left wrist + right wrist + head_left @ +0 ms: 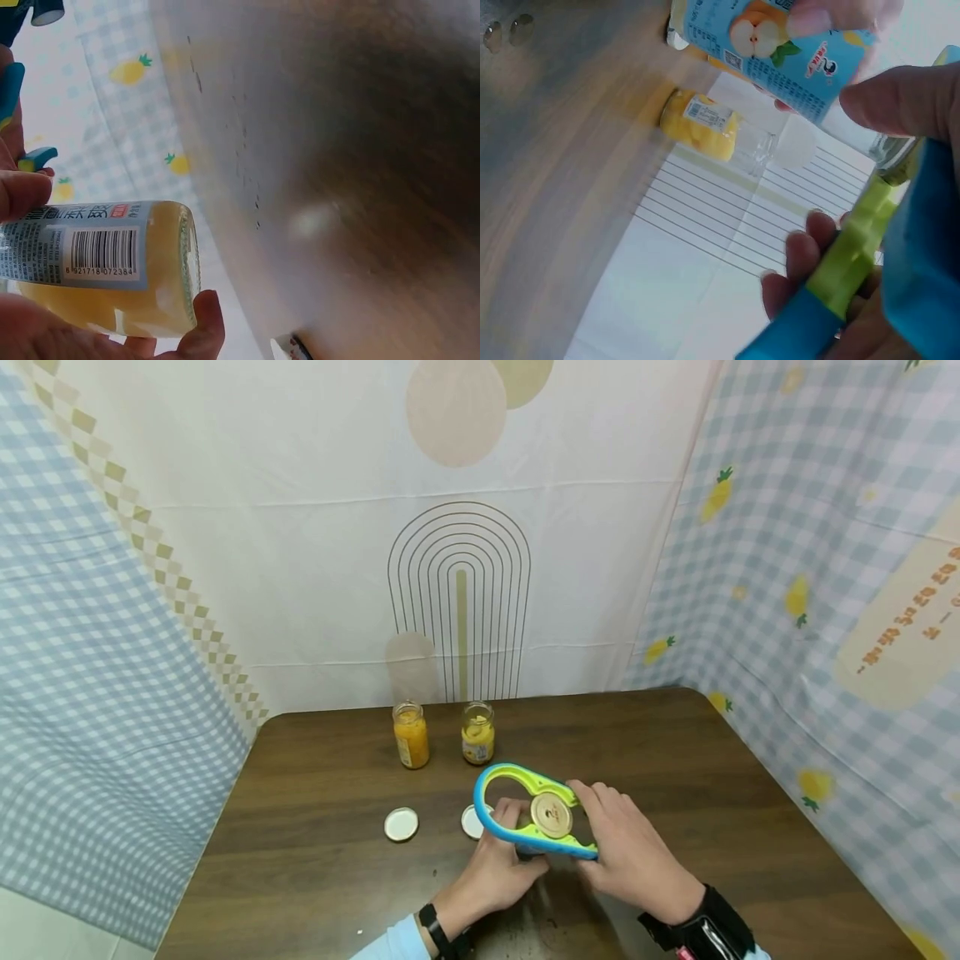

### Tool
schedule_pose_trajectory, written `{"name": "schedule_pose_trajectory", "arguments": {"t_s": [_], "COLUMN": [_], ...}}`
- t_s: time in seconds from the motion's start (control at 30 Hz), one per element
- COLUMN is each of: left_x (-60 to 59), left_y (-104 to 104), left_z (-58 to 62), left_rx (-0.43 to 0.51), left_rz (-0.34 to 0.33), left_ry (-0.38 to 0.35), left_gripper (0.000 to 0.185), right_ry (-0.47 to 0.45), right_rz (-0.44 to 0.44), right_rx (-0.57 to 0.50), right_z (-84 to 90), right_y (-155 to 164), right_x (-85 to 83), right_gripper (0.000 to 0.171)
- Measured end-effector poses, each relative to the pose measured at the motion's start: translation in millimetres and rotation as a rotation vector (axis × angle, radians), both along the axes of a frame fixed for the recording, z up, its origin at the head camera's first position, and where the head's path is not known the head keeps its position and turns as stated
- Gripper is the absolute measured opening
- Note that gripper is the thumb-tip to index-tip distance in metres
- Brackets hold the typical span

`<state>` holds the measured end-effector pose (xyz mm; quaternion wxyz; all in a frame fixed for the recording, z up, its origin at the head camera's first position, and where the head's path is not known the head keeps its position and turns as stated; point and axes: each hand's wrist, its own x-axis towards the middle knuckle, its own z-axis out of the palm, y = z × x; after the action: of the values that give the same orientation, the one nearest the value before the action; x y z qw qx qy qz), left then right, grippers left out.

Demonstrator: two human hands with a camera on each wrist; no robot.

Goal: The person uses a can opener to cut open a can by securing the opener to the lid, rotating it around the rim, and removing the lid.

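My left hand grips a glass jar of yellow fruit with a blue label, held above the brown table. Its gold lid sits inside a blue and green jar opener. My right hand holds the opener's handle, fingers curled round it. In the left wrist view my fingers wrap the jar near its barcode.
Two open jars of yellow fruit stand at the back of the table. Two loose white lids lie in front of them. Patterned cloth walls close in the back and both sides.
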<state>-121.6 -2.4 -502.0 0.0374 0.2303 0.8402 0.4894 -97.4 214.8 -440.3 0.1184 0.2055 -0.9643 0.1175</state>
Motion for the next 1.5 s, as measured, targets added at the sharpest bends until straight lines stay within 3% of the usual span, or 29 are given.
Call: {"name": "schedule_pose_trajectory", "arguments": {"t_s": [0.23,0.5,0.63,0.77,1.23,1.37,1.5], "left_x": [-4.1,-4.9,-5.2,-5.7,-11.5,-10.8,-10.1], "left_y": [8.3,9.4,8.3,7.0,-0.3,-7.3,-11.8], "left_z": [3.6,6.0,5.0,4.0,-0.8,-1.5,-0.7], "left_rx": [0.055,-0.046,0.003,0.059,0.08,0.136,0.187], "left_rz": [0.039,0.059,0.035,-0.007,-0.133,-0.277,-0.358], "left_ry": [-0.055,0.016,0.002,-0.035,-0.071,-0.112,-0.151], "left_gripper": [0.053,0.058,0.055,0.054,0.058,0.06,0.064], "right_ry": [-0.005,0.037,0.067,0.098,0.096,0.07,0.07], "right_rz": [0.001,0.022,0.037,0.061,0.146,0.201,0.245], "right_rx": [-0.025,0.003,0.014,0.024,0.02,0.017,0.019], "right_z": [-2.3,-4.5,-5.1,-4.4,0.1,3.0,8.9], "right_y": [-0.3,-1.7,-0.3,0.9,6.7,9.3,9.4], "right_x": [1.4,4.4,5.1,5.0,1.9,1.1,-2.1], "right_gripper": [0.085,0.084,0.086,0.088,0.083,0.083,0.084]}}
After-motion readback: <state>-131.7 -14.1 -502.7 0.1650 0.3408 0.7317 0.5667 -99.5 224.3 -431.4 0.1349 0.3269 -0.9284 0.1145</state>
